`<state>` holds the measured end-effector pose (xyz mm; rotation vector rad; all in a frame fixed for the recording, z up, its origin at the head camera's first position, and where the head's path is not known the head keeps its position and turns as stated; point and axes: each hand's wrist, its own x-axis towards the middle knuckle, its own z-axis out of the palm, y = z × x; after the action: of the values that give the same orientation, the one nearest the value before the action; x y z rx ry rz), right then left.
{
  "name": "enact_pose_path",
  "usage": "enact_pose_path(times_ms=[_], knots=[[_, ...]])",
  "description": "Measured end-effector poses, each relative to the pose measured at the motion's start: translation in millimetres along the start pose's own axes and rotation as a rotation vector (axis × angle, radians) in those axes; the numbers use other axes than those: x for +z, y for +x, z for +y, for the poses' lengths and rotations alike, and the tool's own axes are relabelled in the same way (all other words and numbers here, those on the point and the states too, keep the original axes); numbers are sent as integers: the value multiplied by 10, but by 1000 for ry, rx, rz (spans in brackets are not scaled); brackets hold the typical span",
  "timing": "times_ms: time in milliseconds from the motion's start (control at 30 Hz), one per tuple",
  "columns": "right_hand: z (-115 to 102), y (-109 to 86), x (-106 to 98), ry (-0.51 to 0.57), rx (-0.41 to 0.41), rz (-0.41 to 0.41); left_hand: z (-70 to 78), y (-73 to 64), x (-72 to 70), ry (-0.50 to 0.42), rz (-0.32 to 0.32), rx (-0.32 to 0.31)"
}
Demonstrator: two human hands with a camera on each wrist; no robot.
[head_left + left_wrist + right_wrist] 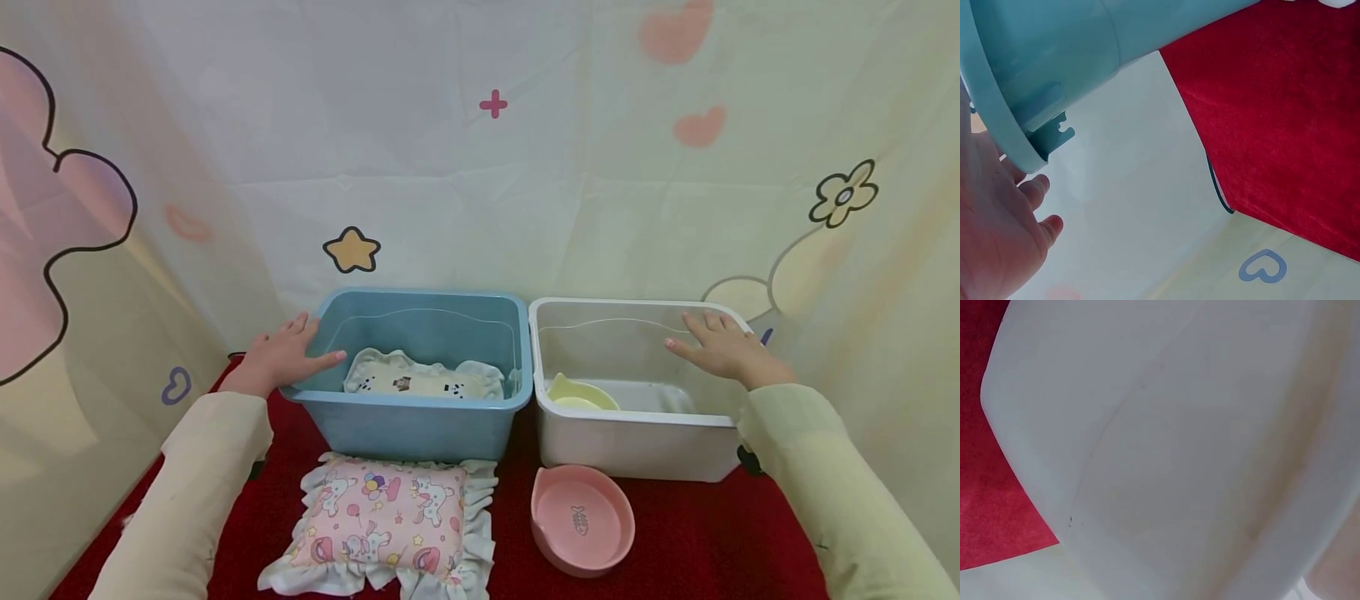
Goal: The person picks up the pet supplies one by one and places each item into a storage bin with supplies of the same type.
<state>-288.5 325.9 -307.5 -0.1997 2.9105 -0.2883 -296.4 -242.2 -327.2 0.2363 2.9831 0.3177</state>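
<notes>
At the left end of a blue plastic bin (408, 432) my left hand (281, 357) rests by the rim, fingers spread and thumb over the edge. The left wrist view shows its loose fingers beside the bin's lip. My right hand (720, 346), fingers extended, lies over the right end of a white bin (637, 450). In the right wrist view that bin's wall fills most of the picture and hides nearly all the hand. A cream frilled cushion (427, 380) lies inside the blue bin. Inside the white one is a yellow bowl (579, 394), partly hidden by the front wall.
In front of the blue bin lies a pink frilled pillow (390, 517) with unicorn prints. A pink bowl (581, 521) with a fishbone mark sits before the white bin. Red cloth (697, 533) covers the table. A printed curtain (450, 167) hangs behind the bins.
</notes>
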Motion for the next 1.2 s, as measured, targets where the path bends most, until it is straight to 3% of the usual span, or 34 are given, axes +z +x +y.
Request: enact_pose_path(times_ms=[833, 1200], knots=[[-33, -81, 11, -40, -47, 25, -17, -88, -20, 4, -5, 52], [-79, -129, -1, -113, -84, 66, -5, -145, -16, -11, -3, 53]])
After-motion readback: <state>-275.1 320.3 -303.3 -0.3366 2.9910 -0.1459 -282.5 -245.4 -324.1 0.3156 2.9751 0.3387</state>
